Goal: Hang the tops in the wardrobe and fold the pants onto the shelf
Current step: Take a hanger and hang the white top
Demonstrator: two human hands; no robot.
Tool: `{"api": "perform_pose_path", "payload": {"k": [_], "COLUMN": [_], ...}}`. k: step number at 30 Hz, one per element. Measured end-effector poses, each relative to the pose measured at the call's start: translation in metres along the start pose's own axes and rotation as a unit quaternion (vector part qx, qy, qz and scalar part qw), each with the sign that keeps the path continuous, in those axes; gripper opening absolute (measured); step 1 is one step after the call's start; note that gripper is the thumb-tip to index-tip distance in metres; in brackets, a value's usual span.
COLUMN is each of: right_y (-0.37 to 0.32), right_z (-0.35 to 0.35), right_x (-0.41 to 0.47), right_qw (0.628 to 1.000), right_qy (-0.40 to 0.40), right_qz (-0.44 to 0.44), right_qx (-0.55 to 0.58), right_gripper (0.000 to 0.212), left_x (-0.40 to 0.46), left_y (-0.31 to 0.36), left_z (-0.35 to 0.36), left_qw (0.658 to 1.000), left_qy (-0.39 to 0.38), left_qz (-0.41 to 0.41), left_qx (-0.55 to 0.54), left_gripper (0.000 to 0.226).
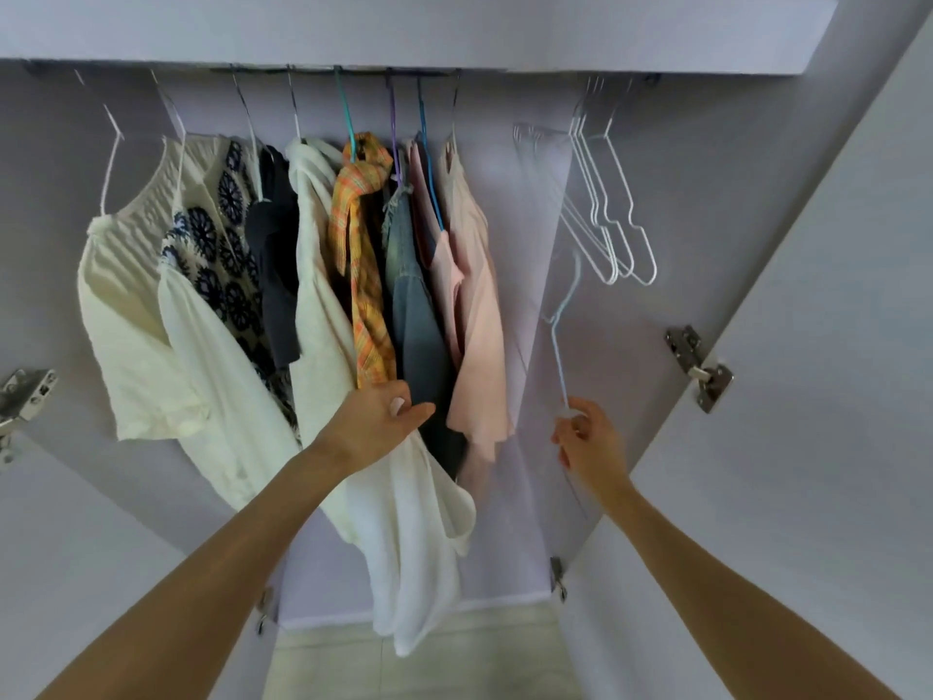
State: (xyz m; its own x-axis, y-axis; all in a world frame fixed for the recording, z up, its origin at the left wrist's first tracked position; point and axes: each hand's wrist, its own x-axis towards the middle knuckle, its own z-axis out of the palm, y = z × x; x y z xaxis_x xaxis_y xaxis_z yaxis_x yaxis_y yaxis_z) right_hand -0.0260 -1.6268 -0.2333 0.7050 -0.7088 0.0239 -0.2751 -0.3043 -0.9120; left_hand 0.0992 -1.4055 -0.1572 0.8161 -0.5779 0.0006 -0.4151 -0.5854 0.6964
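Tops hang in a row along the rail of the open wardrobe (707, 204), seen from the head camera looking up into it. From the left there is a cream ribbed top (126, 305), then a white top with dark blue flower patterns (212, 255), a dark navy garment (275, 255), a long white top (323, 275) whose hem trails lowest of all, an orange plaid shirt (361, 275), a blue denim piece (411, 295) and a pale pink top (477, 315) at the right end. They sit close together, each pressed against the next.

The left hand (376, 421) reaches up to the bottom of the orange plaid shirt and the white top, thumb and fingers loosely curved against the cloth; whether it actually has hold of any fabric I cannot tell.

The right hand (588, 439) is raised beside the pink top, apart from it, with thumb and fingers pinching the lower end of a light blue wire hanger (558, 336). That hanger carries nothing and its hook points up toward the rail.

Further right, a bunch of white empty hangers (613, 229) dangles from the rail. Metal hinges (699, 368) show on the open doors at both sides, and a strip of pale floor (328, 659) lies below.
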Motion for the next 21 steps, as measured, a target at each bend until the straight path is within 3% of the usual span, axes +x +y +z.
{"api": "perform_pose_path", "payload": {"k": [3,7,12,18,21], "right_y": [0.008,0.028,0.012,0.011,0.007], "right_z": [0.003,0.008,0.011,0.004,0.004], "right_x": [0.0,-0.045,-0.042,-0.039,-0.043], "right_qw": [0.997,0.998,0.996,0.991,0.992], "right_qy": [-0.021,0.059,0.045,0.113,0.093], "right_qz": [0.059,0.03,0.043,0.05,0.016], "right_qx": [-0.049,0.005,0.066,0.043,0.08], "right_gripper": [0.021,0.035,0.027,0.045,0.034], "left_x": [-0.01,-0.025,-0.036,-0.04,-0.038], "left_y": [-0.006,-0.016,-0.028,-0.03,-0.03], "left_z": [0.001,-0.005,-0.016,-0.009,-0.008], "left_qw": [0.999,0.995,0.988,0.978,0.974], "left_qy": [0.02,0.026,0.0,-0.045,-0.047], "left_qz": [0.019,0.05,0.042,0.002,-0.002], "left_qx": [0.032,0.084,0.152,0.205,0.222], "left_gripper": [0.043,0.045,0.04,0.033,0.032]}}
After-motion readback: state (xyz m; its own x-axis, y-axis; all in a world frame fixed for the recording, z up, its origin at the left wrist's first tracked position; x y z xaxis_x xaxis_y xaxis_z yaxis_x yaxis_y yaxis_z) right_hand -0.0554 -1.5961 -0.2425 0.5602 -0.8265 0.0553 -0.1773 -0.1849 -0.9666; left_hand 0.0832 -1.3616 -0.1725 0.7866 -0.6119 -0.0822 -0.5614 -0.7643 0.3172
